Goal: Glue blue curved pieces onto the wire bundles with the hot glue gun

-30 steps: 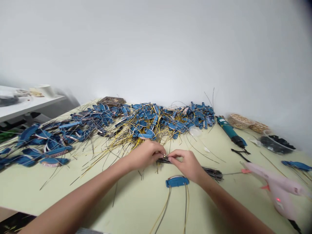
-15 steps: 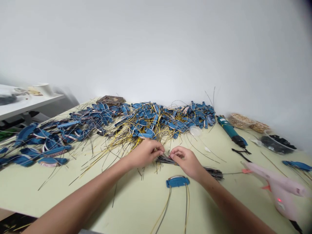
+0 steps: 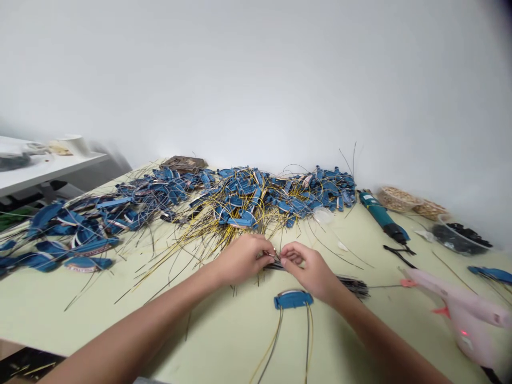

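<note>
Just beyond lone blue part (image 3: 293,300) on table (image 3: 224,341): left hand (image 3: 245,258) and right hand (image 3: 308,266) near each other over dark wire bundle (image 3: 352,287). Left thumb and forefinger pinched on small bright piece (image 3: 273,254), too small to identify. Right fingers curled toward thumb; whether gripping anything, cannot tell. Right of lone blue part: pink glue gun (image 3: 460,304), red light lit. Well beyond lone blue part: heap of blue parts (image 3: 242,200), yellow and dark wires tangled throughout; farther right, teal tool (image 3: 378,213).
</note>
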{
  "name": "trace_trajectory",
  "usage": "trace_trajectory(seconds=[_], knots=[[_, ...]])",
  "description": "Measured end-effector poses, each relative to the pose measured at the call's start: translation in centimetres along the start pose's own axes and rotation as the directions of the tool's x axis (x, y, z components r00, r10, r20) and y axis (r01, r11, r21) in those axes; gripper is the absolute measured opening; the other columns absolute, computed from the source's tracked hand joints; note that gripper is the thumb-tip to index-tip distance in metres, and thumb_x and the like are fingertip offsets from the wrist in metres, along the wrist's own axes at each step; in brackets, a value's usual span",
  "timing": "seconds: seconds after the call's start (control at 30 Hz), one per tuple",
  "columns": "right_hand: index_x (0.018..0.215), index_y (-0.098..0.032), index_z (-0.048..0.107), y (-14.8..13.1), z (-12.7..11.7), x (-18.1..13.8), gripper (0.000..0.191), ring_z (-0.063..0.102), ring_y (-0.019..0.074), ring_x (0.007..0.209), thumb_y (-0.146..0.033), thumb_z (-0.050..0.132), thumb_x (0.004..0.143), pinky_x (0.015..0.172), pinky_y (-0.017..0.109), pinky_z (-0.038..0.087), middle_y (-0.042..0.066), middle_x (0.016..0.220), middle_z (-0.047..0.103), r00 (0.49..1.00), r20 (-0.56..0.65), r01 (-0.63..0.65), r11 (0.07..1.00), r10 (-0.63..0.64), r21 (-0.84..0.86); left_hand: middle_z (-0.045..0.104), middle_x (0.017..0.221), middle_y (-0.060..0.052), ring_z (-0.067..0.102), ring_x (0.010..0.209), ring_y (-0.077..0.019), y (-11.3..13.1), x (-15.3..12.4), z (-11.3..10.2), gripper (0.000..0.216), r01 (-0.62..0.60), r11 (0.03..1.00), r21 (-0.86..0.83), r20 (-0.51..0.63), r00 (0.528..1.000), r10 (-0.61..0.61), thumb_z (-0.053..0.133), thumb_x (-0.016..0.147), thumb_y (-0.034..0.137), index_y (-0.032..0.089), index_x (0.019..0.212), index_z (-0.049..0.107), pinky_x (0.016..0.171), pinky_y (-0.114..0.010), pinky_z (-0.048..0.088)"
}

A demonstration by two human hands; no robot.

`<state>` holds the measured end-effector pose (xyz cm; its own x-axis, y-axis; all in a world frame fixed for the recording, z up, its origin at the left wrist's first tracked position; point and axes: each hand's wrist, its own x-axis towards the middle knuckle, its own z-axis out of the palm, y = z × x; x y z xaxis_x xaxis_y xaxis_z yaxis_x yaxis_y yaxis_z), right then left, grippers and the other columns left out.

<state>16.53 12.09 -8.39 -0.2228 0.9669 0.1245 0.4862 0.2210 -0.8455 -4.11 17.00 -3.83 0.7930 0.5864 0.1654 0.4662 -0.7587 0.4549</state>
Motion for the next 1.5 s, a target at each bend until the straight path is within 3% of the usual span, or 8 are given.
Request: trace_trajectory(seconds=[0.23,0.4,0.57,0.7,0.9,1.2,1.5], knots=[[0.108,-0.017,0.062,-0.3,-1.0,-1.3,0.024,0.064,0.017,0.088,-0.036,0.059,0.093,0.081,0.039,0.054,0.003,0.099,0.065,0.997,0.022,0.073,0.987,-0.071,-0.14,0.064,0.089,-0.002,0.061,0.08,-0.0156,1.4,0.1,-0.8,0.009,0.075,0.989,0.125,-0.019,0.997,-0.073,0.056,0.093,0.017,0.013,0.09,0.064,0.072,-0.032,0.052],[0.112,-0.017,0.061,-0.4,-1.5,-1.5,0.026,0.064,0.0173,0.09,-0.036,0.058,0.094,0.083,0.039,0.054,0.004,0.102,0.065,0.993,0.019,0.115,0.97,-0.113,-0.213,0.063,0.087,-0.006,0.059,0.079,-0.0178,2.3,-0.1,-2.1,0.019,0.089,0.98,0.178,-0.048,0.995,-0.081,0.05,0.088,0.006,0.015,0.083,0.065,0.067,-0.028,0.045],[0.109,-0.018,0.063,-1.3,-0.9,-1.5,0.024,0.063,0.0174,0.091,-0.036,0.059,0.093,0.084,0.04,0.053,0.004,0.102,0.066,0.985,0.074,0.171,0.927,-0.155,-0.335,0.064,0.09,-0.006,0.059,0.081,-0.0182,2.8,-0.9,-3.4,0.019,0.09,0.979,0.184,-0.05,0.995,-0.082,0.047,0.089,0.007,0.015,0.085,0.064,0.07,-0.027,0.044],[0.104,-0.018,0.064,-1.9,0.0,-1.0,0.023,0.063,0.0188,0.095,-0.037,0.06,0.093,0.086,0.042,0.051,0.004,0.103,0.066,0.974,0.151,0.219,0.866,-0.168,-0.45,0.063,0.087,-0.006,0.06,0.082,-0.019,3.2,-1.2,-3.0,0.017,0.095,0.977,0.19,-0.045,0.995,-0.087,0.048,0.089,0.007,0.015,0.081,0.061,0.07,-0.027,0.044],[0.101,-0.017,0.065,-1.1,-0.7,-0.9,0.02,0.063,0.0181,0.095,-0.034,0.056,0.095,0.087,0.041,0.051,0.004,0.103,0.066,0.971,0.162,0.237,0.799,-0.176,-0.553,0.062,0.085,-0.006,0.058,0.079,-0.0174,3.1,-1.9,-3.2,0.021,0.157,0.972,0.176,-0.131,0.982,-0.135,0.043,0.092,0.009,0.016,0.081,0.059,0.07,-0.026,0.044],[0.105,-0.018,0.064,0.1,-1.8,-1.8,0.023,0.063,0.0187,0.097,-0.036,0.055,0.096,0.088,0.042,0.051,0.005,0.106,0.066,0.978,0.144,0.206,0.77,-0.149,-0.604,0.064,0.083,-0.004,0.059,0.077,-0.0175,2.4,-3.9,-7.0,0.021,0.271,0.95,0.156,-0.23,0.945,-0.231,0.042,0.093,0.019,0.018,0.082,0.06,0.068,-0.026,0.042],[0.104,-0.018,0.064,0.9,-2.7,-1.7,0.023,0.063,0.0187,0.097,-0.037,0.056,0.095,0.088,0.042,0.051,0.005,0.106,0.066,0.98,0.128,0.199,0.764,-0.152,-0.613,0.066,0.083,0.0,0.059,0.075,-0.0156,2.7,-6.9,-11.9,0.023,0.351,0.9,0.258,-0.32,0.91,-0.263,0.044,0.092,0.032,0.021,0.085,0.063,0.067,-0.025,0.042]])
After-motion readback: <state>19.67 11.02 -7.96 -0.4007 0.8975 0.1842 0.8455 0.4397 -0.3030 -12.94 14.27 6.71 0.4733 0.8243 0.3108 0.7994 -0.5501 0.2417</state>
